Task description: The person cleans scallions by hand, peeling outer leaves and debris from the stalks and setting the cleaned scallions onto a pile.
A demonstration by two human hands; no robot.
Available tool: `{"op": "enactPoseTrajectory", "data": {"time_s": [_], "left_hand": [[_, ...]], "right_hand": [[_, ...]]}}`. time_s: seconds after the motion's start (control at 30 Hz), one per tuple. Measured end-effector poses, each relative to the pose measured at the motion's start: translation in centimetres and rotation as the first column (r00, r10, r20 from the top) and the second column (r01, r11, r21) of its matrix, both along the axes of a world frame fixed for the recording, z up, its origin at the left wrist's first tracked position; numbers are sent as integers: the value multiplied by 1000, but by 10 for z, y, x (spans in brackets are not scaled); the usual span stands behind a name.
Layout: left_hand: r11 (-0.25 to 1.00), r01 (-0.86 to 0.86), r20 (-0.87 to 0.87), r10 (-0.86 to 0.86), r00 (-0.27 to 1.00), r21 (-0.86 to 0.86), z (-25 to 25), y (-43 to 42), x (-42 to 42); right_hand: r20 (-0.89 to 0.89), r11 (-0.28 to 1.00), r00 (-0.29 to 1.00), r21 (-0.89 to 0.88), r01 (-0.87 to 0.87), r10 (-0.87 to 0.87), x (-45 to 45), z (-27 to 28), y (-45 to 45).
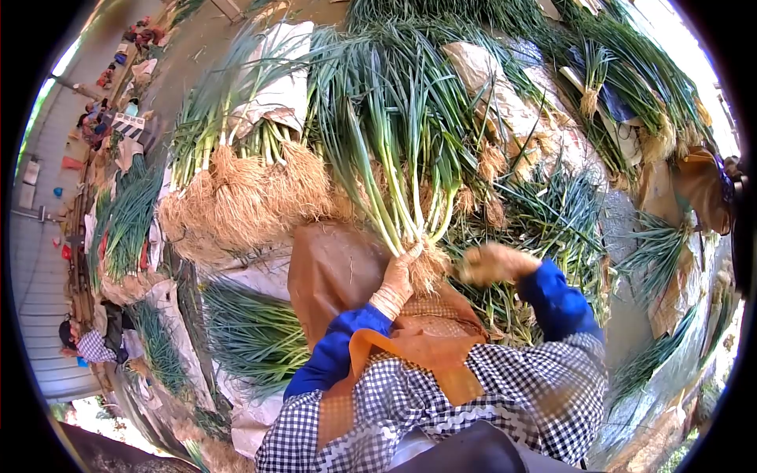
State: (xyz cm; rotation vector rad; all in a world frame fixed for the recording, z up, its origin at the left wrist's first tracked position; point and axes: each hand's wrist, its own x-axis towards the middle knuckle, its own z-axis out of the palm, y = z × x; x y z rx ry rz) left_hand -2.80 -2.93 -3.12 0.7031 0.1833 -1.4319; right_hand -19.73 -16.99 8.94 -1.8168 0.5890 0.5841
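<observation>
Low in the middle, my left hand (399, 276) is closed round the white stems of a bunch of long green plants (406, 201), just above their roots. The pale brown roots (428, 266) hang to the right of that hand, and the leaves fan upward. Close by on the right is my right hand (498, 264), smeared by motion, its fingers not clear, above a heap of loose green leaves (552, 229). Brown sheeting (335, 268) covers my lap.
Rooted bunches (252, 189) lie at the upper left, partly under a pale sack (280, 71). More sacks (481, 71) and greens are at the upper right. Cut greens (256, 331) lie left of my lap. A person (96, 345) is at the far left, others further back.
</observation>
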Motion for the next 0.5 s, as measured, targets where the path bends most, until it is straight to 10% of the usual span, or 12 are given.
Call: {"op": "enactPoseTrajectory", "data": {"time_s": [0.07, 0.17, 0.23, 0.27, 0.33, 0.5], "left_hand": [[1000, 7, -21, -8, 1000, -29, 7, 1, 0], [999, 15, -55, -17, 998, -50, 10, 2, -1], [997, 26, -44, -29, 999, -68, 9, -2, 1], [997, 26, -40, -29, 999, -66, 8, 2, -1], [1000, 14, 27, -13, 1000, -27, 5, 3, -1], [998, 55, 151, -48, 987, -41, -5, 4, 1]], "right_hand": [[-56, 928, 951, 243, -282, 303, -53, -43, 6], [-426, 698, 796, -401, -593, 431, -106, -117, -7], [-281, 731, 946, -609, -307, 163, -53, -83, -31], [103, 733, 995, -677, 65, 7, -33, -120, -42], [416, 739, 849, -448, 503, -326, 30, -69, -36], [140, 670, 985, -741, 39, 97, 103, -137, -57]]}}
